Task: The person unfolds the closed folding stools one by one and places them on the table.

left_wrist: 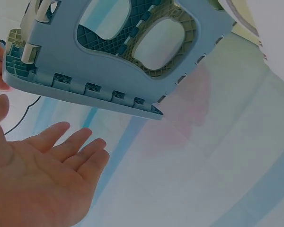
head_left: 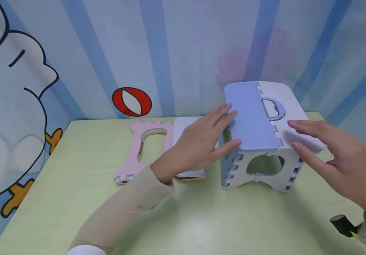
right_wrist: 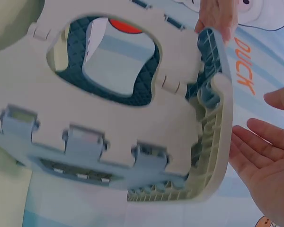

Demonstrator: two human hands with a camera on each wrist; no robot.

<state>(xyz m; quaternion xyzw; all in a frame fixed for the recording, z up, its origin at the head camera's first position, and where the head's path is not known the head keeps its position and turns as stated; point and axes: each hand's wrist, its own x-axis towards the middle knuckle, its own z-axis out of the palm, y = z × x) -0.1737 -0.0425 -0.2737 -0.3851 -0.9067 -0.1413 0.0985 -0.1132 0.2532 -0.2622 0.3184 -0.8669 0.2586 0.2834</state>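
A folding step stool (head_left: 250, 124) stands unfolded on its legs, its top half blue and half white, with a handle slot in the middle. My left hand (head_left: 199, 141) is at the blue left edge of the top, fingers straight and thumb spread. In the left wrist view that hand (left_wrist: 47, 179) shows its palm below the blue edge of the stool (left_wrist: 52, 52). My right hand (head_left: 339, 156) hovers by the white right side, thumb and forefinger apart. The right wrist view shows its fingers (right_wrist: 260, 142) loosely extended beside the white rim; neither hand grips anything.
Left of the stool, a flat pink panel (head_left: 135, 141) with an arched opening lies on the pale green table (head_left: 84, 170). Beside it a flat white piece (head_left: 181, 129) is partly hidden by my left hand. A striped cartoon backdrop (head_left: 189, 53) rises behind the table.
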